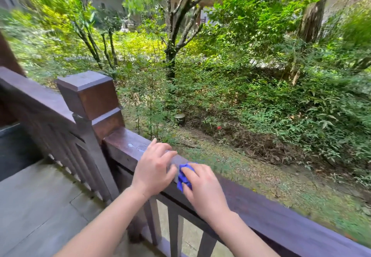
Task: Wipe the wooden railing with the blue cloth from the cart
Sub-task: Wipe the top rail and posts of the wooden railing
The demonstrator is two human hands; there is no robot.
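The dark wooden railing [281, 214] runs from a square corner post [90, 94] down to the lower right. On its top rail my right hand [204, 190] presses a crumpled blue cloth [183, 176], fingers closed over it. Just left of the cloth, my left hand [154, 166] rests flat on the rail with its fingers spread, holding nothing. A small wet patch [132, 146] shines on the rail between my left hand and the post.
A second railing section [36, 100] with slim balusters leads off to the left from the post. Grey stone paving [40, 202] covers the deck floor. Beyond the rail lie shrubs, trees and a dirt slope. No cart is in view.
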